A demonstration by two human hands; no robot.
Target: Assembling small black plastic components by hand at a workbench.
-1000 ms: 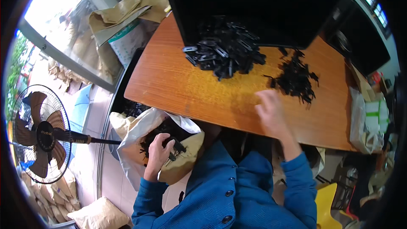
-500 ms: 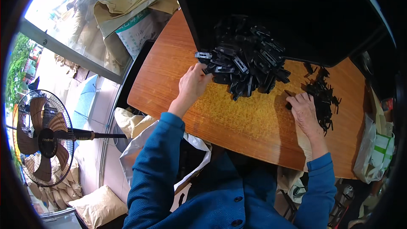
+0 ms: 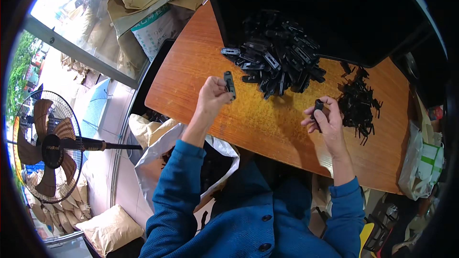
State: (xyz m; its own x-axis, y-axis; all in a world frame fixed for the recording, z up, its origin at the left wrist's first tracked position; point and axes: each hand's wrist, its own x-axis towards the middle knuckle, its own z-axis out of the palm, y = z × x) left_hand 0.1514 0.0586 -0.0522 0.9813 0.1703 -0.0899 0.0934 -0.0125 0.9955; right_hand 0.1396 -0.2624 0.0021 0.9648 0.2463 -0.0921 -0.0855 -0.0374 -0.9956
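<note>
Over the wooden table, my left hand [image 3: 212,96] pinches a flat, dark grey plastic piece [image 3: 229,85], long and narrow with a slot along it. My right hand [image 3: 330,120] grips a small black plastic part [image 3: 318,110] between thumb and fingers. The two hands are apart, each in front of a pile. Beyond them is a heap of long black plastic housings [image 3: 282,57], some with pale metal strips. To the right of my right hand lies a looser pile of thin black plastic parts [image 3: 357,102].
The wooden table [image 3: 177,81] has a worn top. A large black screen [image 3: 315,14] stands at its back. An open white sack [image 3: 148,172] hangs at the near edge by my left arm. A fan [image 3: 51,147] stands left; a plastic bag [image 3: 415,172] is at the right edge.
My left hand has come back from the heap with the grey piece. My right hand has lifted off the small-parts pile and moved left with a black part.
</note>
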